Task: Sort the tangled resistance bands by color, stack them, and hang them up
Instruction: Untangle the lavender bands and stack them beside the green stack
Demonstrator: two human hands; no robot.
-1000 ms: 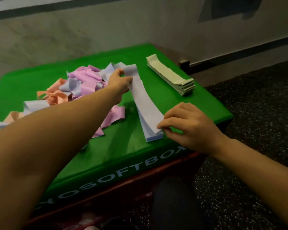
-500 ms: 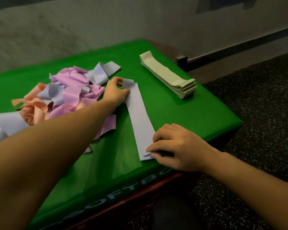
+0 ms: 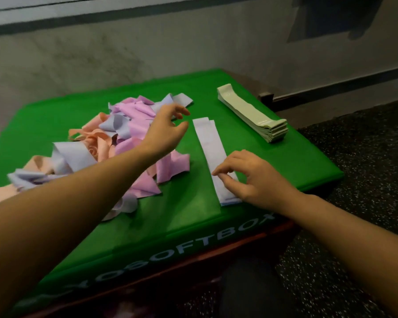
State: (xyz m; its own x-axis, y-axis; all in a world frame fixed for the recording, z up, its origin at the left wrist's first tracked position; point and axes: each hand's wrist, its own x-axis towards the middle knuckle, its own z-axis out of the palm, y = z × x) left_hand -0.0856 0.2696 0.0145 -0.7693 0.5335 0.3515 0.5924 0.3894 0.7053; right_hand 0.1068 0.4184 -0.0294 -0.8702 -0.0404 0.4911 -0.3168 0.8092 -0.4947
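Head view: the lilac stack lies at centre of the green box. The right hand, fingers bent, presses its near end. The left hand hovers open, empty, over the tangled pile at 9 o'clock. The green stack lies at 2 o'clock.

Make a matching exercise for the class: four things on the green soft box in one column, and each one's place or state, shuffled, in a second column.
Things
1. pale green rubber band stack
2. flat lavender rubber band stack
3. tangled pile of pink, peach and lavender bands
4. left hand

Places or states
A. under the right hand's fingers
B. far right corner
C. open, holding nothing
D. unsorted, left side

Pairs: 1-B, 2-A, 3-D, 4-C
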